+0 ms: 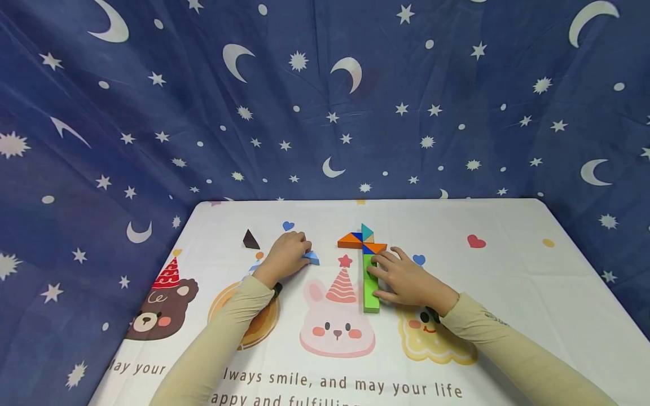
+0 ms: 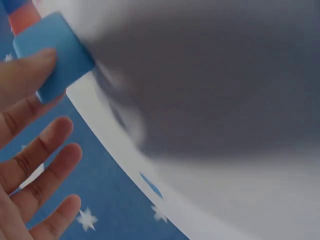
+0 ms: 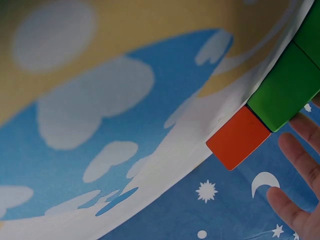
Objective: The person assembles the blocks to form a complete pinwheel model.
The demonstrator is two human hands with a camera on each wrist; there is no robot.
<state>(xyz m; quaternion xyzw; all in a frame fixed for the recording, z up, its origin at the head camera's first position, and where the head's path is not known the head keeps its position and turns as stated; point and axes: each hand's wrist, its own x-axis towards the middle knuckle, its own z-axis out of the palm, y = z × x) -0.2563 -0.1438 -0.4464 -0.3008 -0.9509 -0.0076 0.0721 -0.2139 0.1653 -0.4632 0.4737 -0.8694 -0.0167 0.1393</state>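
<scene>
My left hand (image 1: pixel 285 255) pinches a light blue triangular block (image 1: pixel 313 259) between thumb and index finger, just above or on the tabletop. The left wrist view shows that block (image 2: pixel 60 65) under the thumb, with the other fingers spread apart. To its right lies a pinwheel shape of blocks, among them an orange block (image 1: pixel 349 243), a teal triangle (image 1: pixel 367 231) and dark blue triangles. Green blocks (image 1: pixel 371 299) run from it toward me in a column. My right hand (image 1: pixel 412 282) rests along the column's right side, fingertips touching the green blocks, fingers loosely bent.
A dark triangular block (image 1: pixel 250 239) lies left of the left hand. The white tablecloth (image 1: pixel 513 270) has printed cartoon animals, hearts and lettering. A blue curtain (image 1: pixel 386 135) with moons and stars stands behind the table and along its left side.
</scene>
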